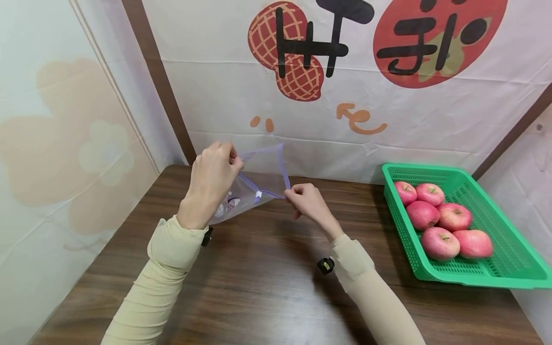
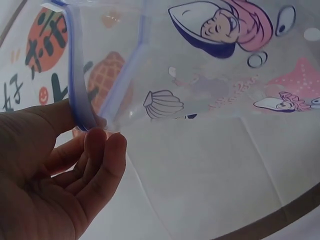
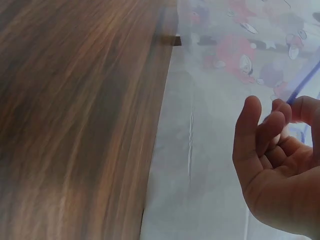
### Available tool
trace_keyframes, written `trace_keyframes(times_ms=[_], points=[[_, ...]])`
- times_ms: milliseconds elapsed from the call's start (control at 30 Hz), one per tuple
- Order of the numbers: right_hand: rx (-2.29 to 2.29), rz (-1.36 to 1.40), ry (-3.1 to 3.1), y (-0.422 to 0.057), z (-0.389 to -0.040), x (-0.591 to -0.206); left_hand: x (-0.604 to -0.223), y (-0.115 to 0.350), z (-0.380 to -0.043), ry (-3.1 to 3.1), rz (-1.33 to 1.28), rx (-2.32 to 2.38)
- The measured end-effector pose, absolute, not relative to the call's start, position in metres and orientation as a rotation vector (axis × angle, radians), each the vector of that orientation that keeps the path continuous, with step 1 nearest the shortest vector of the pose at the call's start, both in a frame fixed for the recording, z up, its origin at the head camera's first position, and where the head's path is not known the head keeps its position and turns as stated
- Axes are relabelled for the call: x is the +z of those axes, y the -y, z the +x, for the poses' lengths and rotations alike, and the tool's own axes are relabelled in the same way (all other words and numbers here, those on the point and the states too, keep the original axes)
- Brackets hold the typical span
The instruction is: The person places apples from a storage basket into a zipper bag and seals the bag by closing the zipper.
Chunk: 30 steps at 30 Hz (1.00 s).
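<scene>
Zip bag (image 1: 258, 182), clear, purple rim, mouth gaping; btwn L hand (image 1: 211, 177) & R hand (image 1: 308, 202).
Rim spans approx. 10-to-4 o'clock: L fingers pinch 10 end, R fingers 4 end, above surface (image 1: 258, 287). Apples (image 1: 454, 217) in green basket (image 1: 511, 244), 3 o'clock from bag; R hand nearer.

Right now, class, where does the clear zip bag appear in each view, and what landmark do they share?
Head: bag, just left of centre, between left hand and right hand.
Left wrist: bag, across the upper half.
Right wrist: bag, upper right.
Shared landmark: white backdrop behind it.
</scene>
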State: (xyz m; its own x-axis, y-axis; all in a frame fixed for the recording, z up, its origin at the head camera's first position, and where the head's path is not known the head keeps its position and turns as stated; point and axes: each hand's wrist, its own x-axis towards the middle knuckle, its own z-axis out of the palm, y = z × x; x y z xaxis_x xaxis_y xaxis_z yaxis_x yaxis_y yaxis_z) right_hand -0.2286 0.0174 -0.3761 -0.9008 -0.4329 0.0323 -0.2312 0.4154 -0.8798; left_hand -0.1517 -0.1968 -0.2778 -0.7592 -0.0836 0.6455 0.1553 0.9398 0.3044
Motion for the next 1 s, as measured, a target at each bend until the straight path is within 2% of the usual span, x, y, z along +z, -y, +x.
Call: trace_keyframes(times_ms=[700, 1000], points=[[-1.453, -0.595, -2.504, -0.057, -0.230, -0.379, -0.296, 0.163, -0.159, 2.394, -0.139, -0.530], [-1.470, -0.648, -2.547, -0.090, -0.231, -0.369, -0.299, 0.147, -0.162, 2.399, -0.160, -0.533]])
